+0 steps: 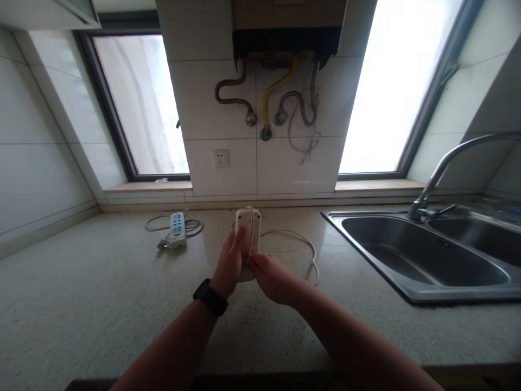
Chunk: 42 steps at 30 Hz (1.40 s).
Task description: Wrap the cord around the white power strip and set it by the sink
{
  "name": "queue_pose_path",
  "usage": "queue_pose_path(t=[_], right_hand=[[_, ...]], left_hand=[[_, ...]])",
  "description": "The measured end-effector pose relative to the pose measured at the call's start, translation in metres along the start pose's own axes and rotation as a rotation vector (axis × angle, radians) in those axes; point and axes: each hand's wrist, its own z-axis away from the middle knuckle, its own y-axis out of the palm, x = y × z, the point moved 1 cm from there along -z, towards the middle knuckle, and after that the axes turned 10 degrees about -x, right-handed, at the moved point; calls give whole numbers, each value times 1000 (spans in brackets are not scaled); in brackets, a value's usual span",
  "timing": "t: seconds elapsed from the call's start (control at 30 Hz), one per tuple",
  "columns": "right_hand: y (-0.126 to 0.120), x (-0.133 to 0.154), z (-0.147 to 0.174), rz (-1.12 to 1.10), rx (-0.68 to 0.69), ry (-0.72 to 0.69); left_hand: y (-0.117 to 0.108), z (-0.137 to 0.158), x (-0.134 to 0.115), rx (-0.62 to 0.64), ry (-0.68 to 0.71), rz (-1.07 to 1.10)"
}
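A white power strip (255,231) is held upright over the counter, its underside with small screw holes facing me. Fingers of my left hand (230,263) are closed around its left side, the thumb lying across the back. The strip's white cord (312,255) runs lengthwise over the back and also loops out over the counter to the right. Near the lower end of the strip, my right hand (271,274) pinches the cord. The strip's socket side is turned away from me and hidden.
Another power strip (178,228) with blue-green sockets and a grey coiled cord lies on the counter (101,304) at the left. To the right is a steel double sink (407,296) with a faucet (437,174). A wall outlet (222,158) sits below the water heater's pipes.
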Motion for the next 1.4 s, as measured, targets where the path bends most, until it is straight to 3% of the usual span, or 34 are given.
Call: queue_pose_path(t=[0.27, 0.53, 0.83, 1.07, 1.4], right_hand=[[-4, 7, 2, 6, 41, -40], [-28, 12, 5, 23, 103, -71], [-69, -4, 3, 87, 41, -149], [-87, -11, 4, 12, 34, -170], [-96, -25, 5, -149, 76, -109]], left_hand=[[-2, -5, -5, 67, 179, -154], [-2, -1, -16, 85, 138, -63], [-8, 4, -14, 142, -208, 24], [-8, 4, -13, 200, -190, 21], [-11, 9, -12, 361, -293, 124]])
